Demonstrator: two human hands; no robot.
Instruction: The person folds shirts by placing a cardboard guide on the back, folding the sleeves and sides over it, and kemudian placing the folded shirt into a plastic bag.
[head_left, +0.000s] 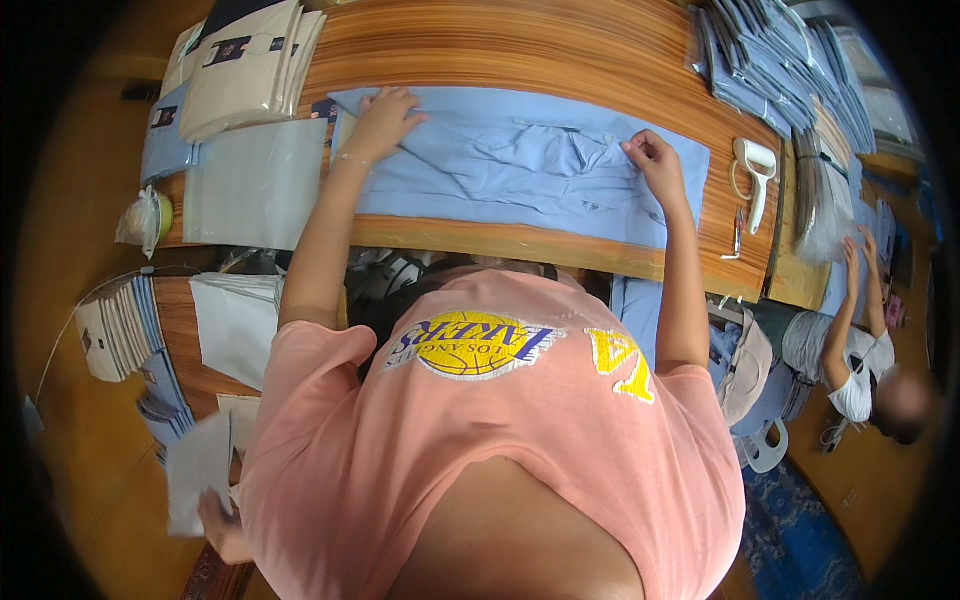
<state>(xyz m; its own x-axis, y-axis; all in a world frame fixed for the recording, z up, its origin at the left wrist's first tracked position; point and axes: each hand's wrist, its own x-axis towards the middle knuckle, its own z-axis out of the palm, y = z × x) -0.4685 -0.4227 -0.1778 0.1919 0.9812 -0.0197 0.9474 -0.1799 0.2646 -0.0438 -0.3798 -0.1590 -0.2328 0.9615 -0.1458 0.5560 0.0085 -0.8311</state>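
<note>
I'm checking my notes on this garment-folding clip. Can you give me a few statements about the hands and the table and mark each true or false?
1. Both hands rest on the light blue shirt spread on the wooden table. True: the left hand and right hand both lie on the cloth.
2. The right hand holds the white handheld tool. False: the tool lies on the table, apart from that hand.
3. A stack of bagged blue garments sits at the table's far right. True.
4. The shirt is red. False: it is light blue.
5. Another person is at the right edge. True.
</note>
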